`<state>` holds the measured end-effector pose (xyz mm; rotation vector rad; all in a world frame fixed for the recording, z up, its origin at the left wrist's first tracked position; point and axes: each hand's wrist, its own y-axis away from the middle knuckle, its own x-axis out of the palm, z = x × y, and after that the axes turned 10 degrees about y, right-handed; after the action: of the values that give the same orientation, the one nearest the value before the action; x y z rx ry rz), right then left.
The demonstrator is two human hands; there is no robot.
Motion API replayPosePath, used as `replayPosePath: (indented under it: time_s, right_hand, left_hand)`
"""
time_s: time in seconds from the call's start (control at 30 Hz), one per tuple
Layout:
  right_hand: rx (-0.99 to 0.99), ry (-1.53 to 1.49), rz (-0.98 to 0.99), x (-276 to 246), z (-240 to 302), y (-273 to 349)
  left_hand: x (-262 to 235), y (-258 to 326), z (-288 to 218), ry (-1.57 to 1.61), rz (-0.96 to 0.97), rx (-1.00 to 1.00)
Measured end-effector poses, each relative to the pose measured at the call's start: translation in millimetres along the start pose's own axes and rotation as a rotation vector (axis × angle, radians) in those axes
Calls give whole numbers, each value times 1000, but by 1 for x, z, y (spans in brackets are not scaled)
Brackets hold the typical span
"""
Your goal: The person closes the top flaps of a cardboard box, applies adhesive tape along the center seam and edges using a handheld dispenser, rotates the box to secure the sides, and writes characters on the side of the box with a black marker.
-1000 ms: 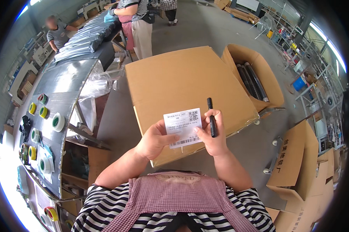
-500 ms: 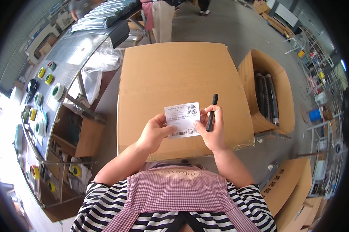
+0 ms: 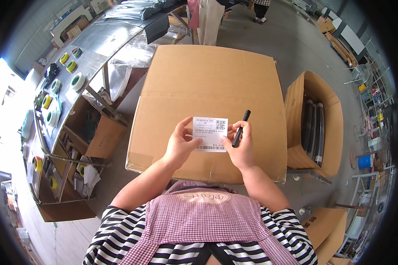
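Observation:
A white printed label (image 3: 209, 136) with a square code and a barcode is held over the near half of a large closed cardboard box (image 3: 212, 79). My left hand (image 3: 180, 143) pinches its left edge, thumb on the front and fingers mostly behind. At the opposite edge, the thumb of my right hand (image 3: 241, 150) presses the label's lower right. That same hand also grips a black marker pen (image 3: 241, 129), tilted, between its fingers. Whether the label lies against the box top or just above it, I cannot tell.
To the left, a metal-topped workbench (image 3: 93, 51) carries several tape rolls (image 3: 77, 82) and black plastic. An open carton (image 3: 291, 119) with dark rolled items (image 3: 313, 128) stands right of the box. Another carton (image 3: 324, 229) lies lower right. A person (image 3: 207, 22) stands beyond the box.
The view has shifted, so the box and bench sit further right in it. My left fingers have spread somewhat at the label's edge; both hands still hold the label, and the marker stays in my right.

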<state>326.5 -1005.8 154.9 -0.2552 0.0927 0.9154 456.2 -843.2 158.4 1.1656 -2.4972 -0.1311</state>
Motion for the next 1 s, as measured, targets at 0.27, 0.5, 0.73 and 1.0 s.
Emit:
replayPosePath:
  time_s: [0.27, 0.5, 0.73, 1.0]
  right_hand:
    - [89, 291, -72, 6, -10, -21]
    - [24, 460, -136, 14, -29, -43]
    - [19, 472, -155, 20, -39, -49]
    - [-19, 530, -189, 30, -43, -51]
  left_hand:
    - [13, -20, -2, -478, -104, 107]
    - [19, -46, -1, -678, -138, 152]
    - [15, -56, 10, -729, -144, 252]
    - [12, -57, 10, -711, -159, 239]
